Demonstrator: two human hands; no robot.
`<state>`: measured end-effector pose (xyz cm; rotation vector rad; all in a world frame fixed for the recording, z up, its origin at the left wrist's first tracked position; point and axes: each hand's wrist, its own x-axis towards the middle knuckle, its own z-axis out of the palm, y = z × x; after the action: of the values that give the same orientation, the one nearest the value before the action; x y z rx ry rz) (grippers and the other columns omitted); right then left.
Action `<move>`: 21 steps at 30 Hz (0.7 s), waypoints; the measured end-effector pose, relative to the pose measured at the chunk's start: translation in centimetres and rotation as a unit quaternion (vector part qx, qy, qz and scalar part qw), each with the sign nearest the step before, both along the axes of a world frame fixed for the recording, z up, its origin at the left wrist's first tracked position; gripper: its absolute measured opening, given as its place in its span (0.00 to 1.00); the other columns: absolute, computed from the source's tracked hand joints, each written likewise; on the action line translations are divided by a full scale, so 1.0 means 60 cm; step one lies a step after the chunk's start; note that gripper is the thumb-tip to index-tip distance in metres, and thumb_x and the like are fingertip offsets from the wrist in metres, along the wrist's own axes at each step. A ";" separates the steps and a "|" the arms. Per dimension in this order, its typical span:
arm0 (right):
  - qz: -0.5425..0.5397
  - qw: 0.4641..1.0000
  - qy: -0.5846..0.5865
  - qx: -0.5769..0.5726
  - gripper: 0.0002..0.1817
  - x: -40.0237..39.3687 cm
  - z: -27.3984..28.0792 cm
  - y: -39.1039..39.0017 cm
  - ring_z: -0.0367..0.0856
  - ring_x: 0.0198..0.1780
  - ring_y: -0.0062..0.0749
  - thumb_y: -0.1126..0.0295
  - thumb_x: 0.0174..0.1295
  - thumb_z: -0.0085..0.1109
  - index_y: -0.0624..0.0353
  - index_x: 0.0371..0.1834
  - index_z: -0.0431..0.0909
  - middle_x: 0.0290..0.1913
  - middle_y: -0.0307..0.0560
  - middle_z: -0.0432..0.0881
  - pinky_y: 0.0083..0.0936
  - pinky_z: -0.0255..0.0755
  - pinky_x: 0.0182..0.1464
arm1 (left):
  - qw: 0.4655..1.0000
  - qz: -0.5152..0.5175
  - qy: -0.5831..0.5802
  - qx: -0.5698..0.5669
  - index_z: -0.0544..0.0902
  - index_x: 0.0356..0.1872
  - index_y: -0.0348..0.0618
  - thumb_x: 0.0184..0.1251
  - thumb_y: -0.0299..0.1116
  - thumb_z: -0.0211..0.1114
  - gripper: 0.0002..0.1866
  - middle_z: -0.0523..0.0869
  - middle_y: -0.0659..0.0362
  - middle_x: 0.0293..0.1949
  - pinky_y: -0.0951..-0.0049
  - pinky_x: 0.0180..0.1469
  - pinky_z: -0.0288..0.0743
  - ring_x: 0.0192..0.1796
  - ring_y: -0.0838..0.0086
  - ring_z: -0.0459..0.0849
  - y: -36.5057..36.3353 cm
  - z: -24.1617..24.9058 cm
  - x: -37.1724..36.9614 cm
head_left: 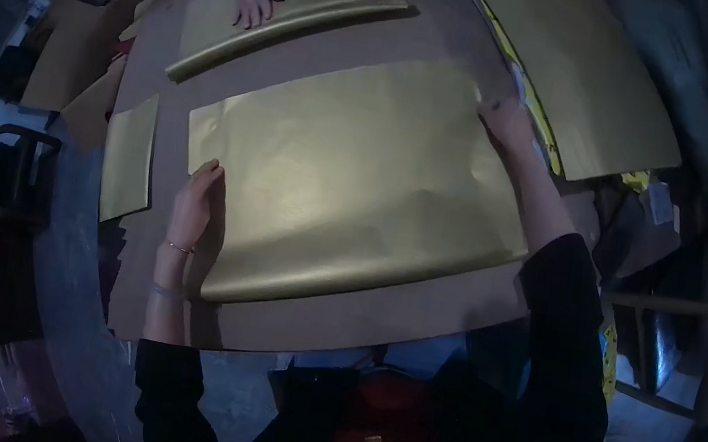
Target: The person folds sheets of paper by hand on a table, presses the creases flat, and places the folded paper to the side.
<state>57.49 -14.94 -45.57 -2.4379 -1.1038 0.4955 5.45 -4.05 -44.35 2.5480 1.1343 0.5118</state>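
A large gold paper sheet (334, 172) spreads across the middle in front of me, its near edge curling under in a soft roll. My left hand (198, 201), with a thin bracelet at the wrist, has its fingers closed at the sheet's left edge. At the upper right edge, my right hand (508, 125) grips the same sheet, and small creases show in the paper close to it. The right fingertips are partly hidden. Beneath the sheet lies a brown tabletop (281, 330).
Across the table a co-worker's hands (257, 2) press flat on another gold sheet (209, 22) with a rolled near edge. A small gold piece (130, 158) lies left. A gold stack (607, 85) with yellow edging is at right. Cardboard (76, 47) and a black chair (10, 171) stand left.
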 end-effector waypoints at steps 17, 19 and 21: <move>0.008 0.970 -0.169 0.177 0.15 -0.167 0.054 0.023 0.77 0.46 0.47 0.62 0.59 0.54 0.59 0.44 0.73 0.44 0.54 0.74 0.43 0.74 0.44 | 0.980 0.058 0.189 -0.010 0.75 0.57 0.47 0.48 0.50 0.72 0.34 0.77 0.46 0.43 0.58 0.46 0.76 0.46 0.53 0.79 -0.002 0.047 0.072; 0.078 0.961 -0.159 0.214 0.13 -0.234 0.052 0.048 0.75 0.49 0.45 0.62 0.59 0.53 0.57 0.43 0.77 0.47 0.53 0.74 0.41 0.70 0.50 | 0.979 0.069 0.188 -0.025 0.76 0.56 0.47 0.48 0.50 0.73 0.34 0.77 0.46 0.43 0.58 0.45 0.76 0.45 0.53 0.79 -0.004 0.051 0.074; 0.200 0.946 -0.090 0.237 0.15 -0.313 0.055 0.066 0.76 0.51 0.49 0.63 0.61 0.52 0.56 0.49 0.76 0.51 0.54 0.75 0.44 0.70 0.53 | 0.981 0.077 0.178 -0.022 0.75 0.56 0.48 0.48 0.49 0.73 0.33 0.77 0.47 0.43 0.57 0.44 0.77 0.45 0.54 0.79 -0.004 0.043 0.070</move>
<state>38.70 -11.00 -42.27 -1.8710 -1.5969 0.0966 9.66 -4.29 -41.74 2.5927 1.4519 0.0602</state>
